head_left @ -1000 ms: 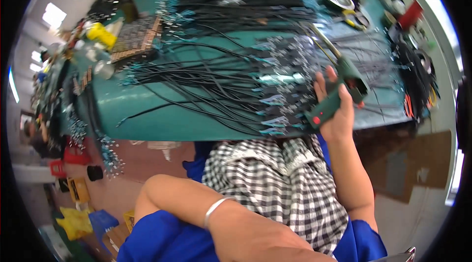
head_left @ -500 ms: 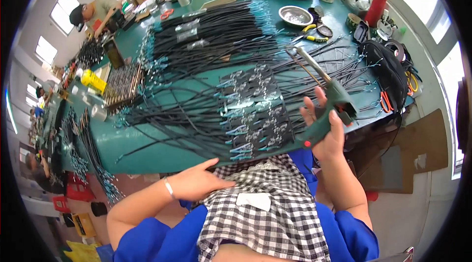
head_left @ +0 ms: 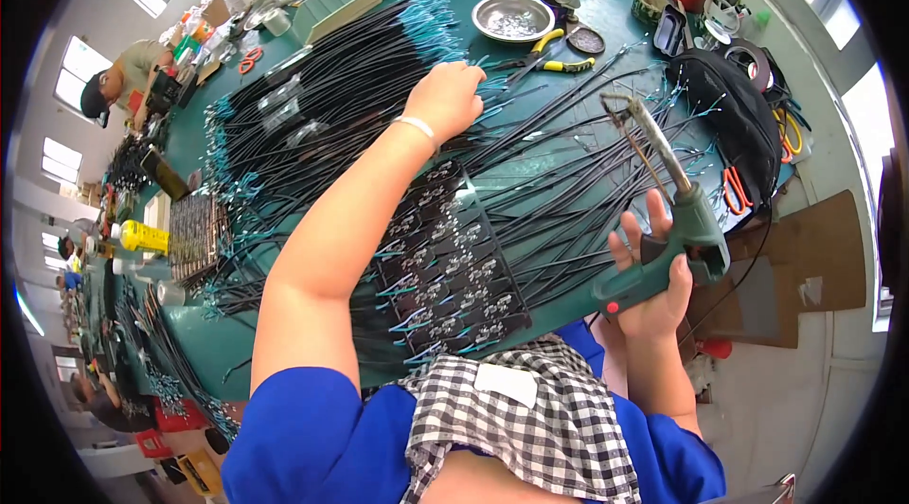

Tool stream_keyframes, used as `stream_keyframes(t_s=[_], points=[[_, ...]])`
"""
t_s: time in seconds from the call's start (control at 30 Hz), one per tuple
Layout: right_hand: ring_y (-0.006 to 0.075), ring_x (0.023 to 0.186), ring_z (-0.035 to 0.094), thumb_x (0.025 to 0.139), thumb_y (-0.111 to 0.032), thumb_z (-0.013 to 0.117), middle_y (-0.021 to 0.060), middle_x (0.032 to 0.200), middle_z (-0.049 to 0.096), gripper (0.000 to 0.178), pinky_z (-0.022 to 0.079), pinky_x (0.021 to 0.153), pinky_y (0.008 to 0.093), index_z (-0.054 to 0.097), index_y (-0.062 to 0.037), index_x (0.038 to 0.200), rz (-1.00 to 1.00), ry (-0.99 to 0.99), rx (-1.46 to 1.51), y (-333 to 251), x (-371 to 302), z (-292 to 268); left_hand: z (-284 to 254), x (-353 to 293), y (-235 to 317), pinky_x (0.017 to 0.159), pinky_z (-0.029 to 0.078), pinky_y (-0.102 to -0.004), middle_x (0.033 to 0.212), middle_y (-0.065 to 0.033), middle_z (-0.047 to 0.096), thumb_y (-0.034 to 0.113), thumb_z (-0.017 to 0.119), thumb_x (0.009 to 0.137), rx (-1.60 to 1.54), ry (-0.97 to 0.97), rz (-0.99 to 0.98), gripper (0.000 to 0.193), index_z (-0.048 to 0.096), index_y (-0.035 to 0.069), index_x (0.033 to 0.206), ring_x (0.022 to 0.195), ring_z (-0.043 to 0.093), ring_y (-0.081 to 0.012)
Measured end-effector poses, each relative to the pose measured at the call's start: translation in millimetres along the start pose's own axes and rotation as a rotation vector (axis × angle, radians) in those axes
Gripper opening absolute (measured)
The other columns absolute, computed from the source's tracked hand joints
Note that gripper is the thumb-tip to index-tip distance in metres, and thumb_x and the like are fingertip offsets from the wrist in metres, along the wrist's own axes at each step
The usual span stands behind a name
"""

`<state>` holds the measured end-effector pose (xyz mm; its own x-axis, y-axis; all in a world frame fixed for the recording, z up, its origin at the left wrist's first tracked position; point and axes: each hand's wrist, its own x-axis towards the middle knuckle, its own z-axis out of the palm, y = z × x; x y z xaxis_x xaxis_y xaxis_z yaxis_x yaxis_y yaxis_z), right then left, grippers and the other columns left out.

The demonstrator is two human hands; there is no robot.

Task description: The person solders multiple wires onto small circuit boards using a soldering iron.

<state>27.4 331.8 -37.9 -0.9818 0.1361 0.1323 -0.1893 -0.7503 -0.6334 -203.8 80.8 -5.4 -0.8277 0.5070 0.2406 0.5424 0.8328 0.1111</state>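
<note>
My right hand (head_left: 653, 300) grips a green pistol-shaped soldering gun (head_left: 677, 263) with a red button. Its long metal barrel and thin copper-coloured rod point up and away over the right side of the table. Across the table, my left hand (head_left: 447, 102) has its fingers bent down at the teal-tipped end of a bundle of black cables (head_left: 355, 69). Whatever those fingers pinch is hidden. Under and beside my left forearm lies a slanted panel of small black circuit boards (head_left: 450, 267), with cables running out on both sides.
Beyond my left hand stand a metal bowl (head_left: 512, 17) and yellow-handled pliers (head_left: 559, 52). A black bag (head_left: 724, 102) and orange-handled scissors (head_left: 735, 190) lie at the right. A yellow bottle (head_left: 142, 236) is at the left. Another person (head_left: 133, 78) sits at the far left.
My left hand has gone from my lap, out across the table to the cable bundle's teal ends. The soldering gun, still in my right hand, has shifted right and slightly down in view.
</note>
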Motion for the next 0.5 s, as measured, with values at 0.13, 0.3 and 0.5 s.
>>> stream_keyframes(t_s=[0.13,0.3,0.5], points=[[0.0282,0.126,0.047,0.09,-0.037,0.052,0.0114,0.151,0.03,0.056,0.042,0.102,0.0446,0.038,-0.0124,0.139,0.009,0.083,-0.119,-14,-9,-17,23,31,0,0.085,0.051,-0.0426,0.096,-0.0152,0.064,0.015,0.066,0.075,0.187,-0.15,-0.057,0.022,0.066,0.004,0.094,0.094,0.061,-0.0332],[0.0271,0.128,0.044,0.091,-0.038,0.051,0.0106,0.15,0.031,0.052,0.041,0.102,0.0436,0.042,-0.0131,0.136,0.07,0.146,-0.156,-16,-2,-23,11,35,-22,0.081,0.049,-0.0426,0.091,-0.0194,0.064,0.017,0.059,0.081,-0.208,-0.075,-0.045,0.016,0.065,0.003,0.088,0.091,0.062,-0.0347],[0.0282,0.129,0.042,0.093,-0.036,0.05,0.0123,0.151,0.028,0.049,0.04,0.104,0.0424,0.042,-0.0098,0.133,0.037,0.149,-0.119,-15,1,-25,-101,20,-45,0.049,0.036,-0.0204,0.07,0.0021,0.049,0.023,0.046,0.1,-1.251,0.462,-0.129,0.019,0.053,0.006,0.095,0.053,0.043,-0.0066]])
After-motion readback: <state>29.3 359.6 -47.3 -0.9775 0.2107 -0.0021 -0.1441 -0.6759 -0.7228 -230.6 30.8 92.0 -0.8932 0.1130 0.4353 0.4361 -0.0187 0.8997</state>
